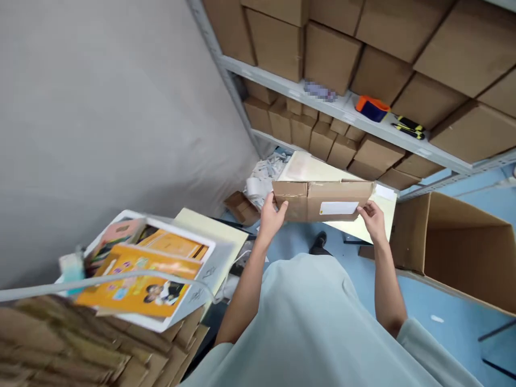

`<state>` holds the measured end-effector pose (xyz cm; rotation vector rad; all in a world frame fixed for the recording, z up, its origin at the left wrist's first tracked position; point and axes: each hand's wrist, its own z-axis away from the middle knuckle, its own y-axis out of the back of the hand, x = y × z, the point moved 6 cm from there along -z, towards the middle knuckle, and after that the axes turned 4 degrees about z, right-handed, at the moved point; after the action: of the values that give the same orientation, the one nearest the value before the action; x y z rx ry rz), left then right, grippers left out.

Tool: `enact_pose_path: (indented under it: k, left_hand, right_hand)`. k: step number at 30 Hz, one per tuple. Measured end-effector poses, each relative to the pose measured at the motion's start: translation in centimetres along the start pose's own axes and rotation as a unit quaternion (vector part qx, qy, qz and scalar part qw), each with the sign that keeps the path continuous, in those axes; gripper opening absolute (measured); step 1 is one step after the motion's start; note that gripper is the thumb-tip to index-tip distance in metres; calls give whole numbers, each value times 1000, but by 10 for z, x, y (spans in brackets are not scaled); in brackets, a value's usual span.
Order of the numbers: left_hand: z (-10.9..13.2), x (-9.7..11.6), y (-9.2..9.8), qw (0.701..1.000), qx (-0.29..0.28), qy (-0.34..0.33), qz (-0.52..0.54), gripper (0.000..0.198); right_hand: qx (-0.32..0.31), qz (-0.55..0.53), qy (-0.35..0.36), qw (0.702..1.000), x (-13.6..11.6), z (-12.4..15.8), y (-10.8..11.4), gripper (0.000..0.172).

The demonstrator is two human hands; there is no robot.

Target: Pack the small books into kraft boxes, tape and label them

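A brown cardboard box (294,207) is held up in front of me, with a white label (339,208) on the side that faces me. My left hand (272,217) grips its left end, thumb on the near face and the other fingers partly behind it. At the right end, my right hand (371,217) pinches the edge close to the label. Behind and below the box is a pale cream tabletop (310,167). I cannot see what, if anything, is inside the box.
Shelves (282,80) with stacked cartons rise ahead, carrying an orange and blue tape dispenser (373,108) and yellow-black cutters (409,128). A large open carton (411,231) stands right. At left, a white tray (161,324) holds orange booklets (141,279) above flattened cardboard (60,344).
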<state>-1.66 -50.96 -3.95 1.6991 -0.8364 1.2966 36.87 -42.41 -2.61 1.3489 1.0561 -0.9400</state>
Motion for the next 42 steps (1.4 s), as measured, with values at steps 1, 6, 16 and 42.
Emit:
enact_pose_path:
  k: [1,6,16,42]
  left_hand:
    - [-12,-6,-23,1000,-3,1,-8,40]
    - [-51,-29,-125,997,-50,32,40,47]
    - [-91,-51,-239,979,-182,89,16,44]
    - [-114,-22,-208,923,-245,63,-291,22]
  right_hand:
    - [9,5,-6,1000,15,-4,11,41]
    - [62,41,-45,996,81,-25,51,34]
    - [46,99,-137,985,143,-34,50,44]
    - [1,361,-183,914,68,-69,24,62]
